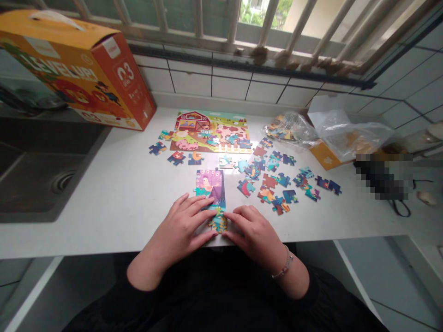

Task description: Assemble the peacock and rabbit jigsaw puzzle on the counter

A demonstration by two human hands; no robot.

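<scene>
My left hand (pixel 187 221) lies on the white counter (pixel 114 193) near its front edge, fingers stretched flat against the lower left of a small joined strip of puzzle pieces (pixel 212 184). My right hand (pixel 251 228) presses with its fingertips on a piece (pixel 218 223) at the strip's bottom end. The two hands flank that piece. A finished farm puzzle (pixel 211 131) lies farther back. Several loose pieces (pixel 277 180) are scattered to the right of the strip.
An orange puzzle box (pixel 79 69) stands at the back left beside a dark sink (pixel 41 175). Clear plastic bags with more pieces (pixel 290 127) and a white box (pixel 332 120) sit at the back right. A tiled wall and barred window run behind.
</scene>
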